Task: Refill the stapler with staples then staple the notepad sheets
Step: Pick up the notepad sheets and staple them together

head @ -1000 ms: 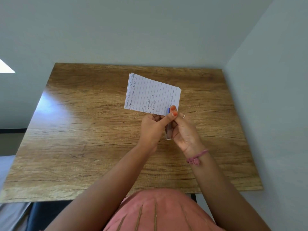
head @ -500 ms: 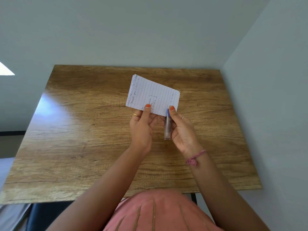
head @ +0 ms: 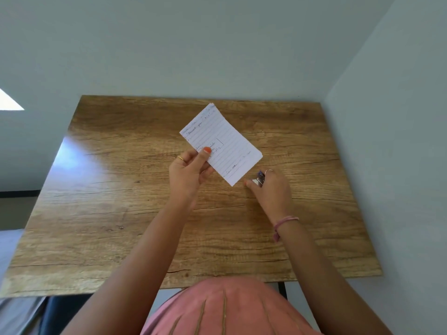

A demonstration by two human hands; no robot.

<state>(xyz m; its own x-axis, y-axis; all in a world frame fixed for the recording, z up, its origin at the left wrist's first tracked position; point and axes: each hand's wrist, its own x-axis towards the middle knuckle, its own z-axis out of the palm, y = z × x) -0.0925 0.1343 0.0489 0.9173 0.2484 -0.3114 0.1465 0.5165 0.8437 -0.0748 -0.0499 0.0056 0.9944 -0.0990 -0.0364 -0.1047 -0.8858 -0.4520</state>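
Right hand [head: 271, 189] has dropped away to the table [head: 96, 213], fingers curled round the stapler [head: 260, 178]. Further out, left hand [head: 188, 174] alone pinches the sheets [head: 221, 143], now tilted, mid-table. Looks stapled; task near done.

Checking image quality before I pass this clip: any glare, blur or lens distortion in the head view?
Head view: a pale glare patch sits on the table at its left side; wide-angle distortion splays the table edges; the notepad sheets are sharp enough to show ruled lines, the handwriting unreadable; the stapler in the right hand is small and slightly blurred.
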